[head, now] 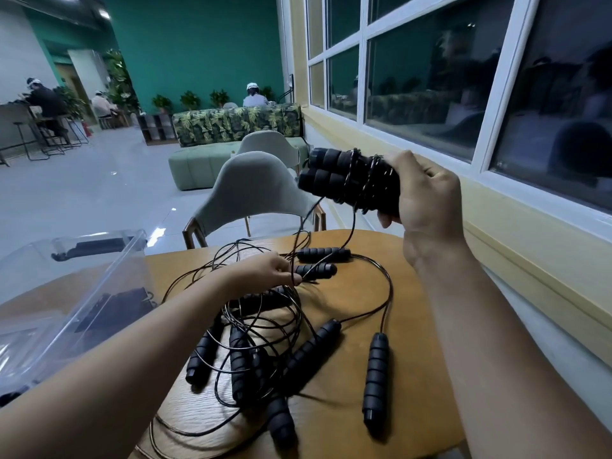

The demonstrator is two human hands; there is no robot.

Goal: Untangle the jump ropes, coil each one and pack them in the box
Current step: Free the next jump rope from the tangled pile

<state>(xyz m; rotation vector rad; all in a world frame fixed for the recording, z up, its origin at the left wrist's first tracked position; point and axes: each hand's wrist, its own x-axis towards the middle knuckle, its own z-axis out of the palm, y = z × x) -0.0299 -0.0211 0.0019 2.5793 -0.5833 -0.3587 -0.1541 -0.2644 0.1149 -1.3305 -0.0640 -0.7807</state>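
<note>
Now the right fingers clench a wrapped pair of handles held above the table, while the left fingers pinch its trailing cord beside the tangle. Best keep that cord taut and clear of the loose loops, laying each turn snug beside the last. The clear box sits at the table's left edge.

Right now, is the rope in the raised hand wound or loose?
Partly wound: cord loops round the handles in the right hand, but a strand hangs down to the table.
</note>
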